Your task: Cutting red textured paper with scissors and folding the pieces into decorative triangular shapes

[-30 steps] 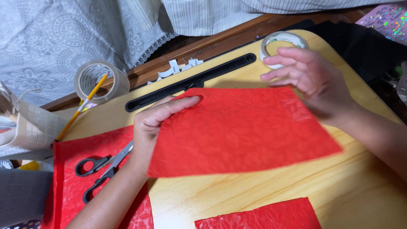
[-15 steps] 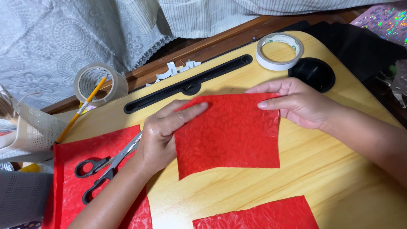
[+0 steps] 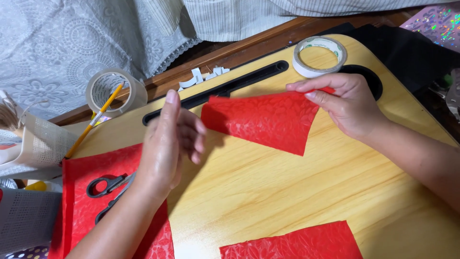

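My right hand (image 3: 346,103) pinches the upper right corner of a folded red embossed paper sheet (image 3: 261,120) and holds it lifted above the wooden lap tray (image 3: 268,192). My left hand (image 3: 167,141) hovers just left of the sheet with its fingers apart and nothing in it. It does not touch the paper.
Black-handled scissors (image 3: 108,189) lie on another red sheet (image 3: 84,192) at the left. A third red piece (image 3: 297,242) lies at the front edge. A white tape roll (image 3: 320,56) sits at the tray's back, a larger clear tape roll (image 3: 112,91) with a yellow pencil (image 3: 93,122) at the far left.
The red sheet was flat under both hands; now my right hand has lifted it by one corner. My left hand has let go and risen off the paper.
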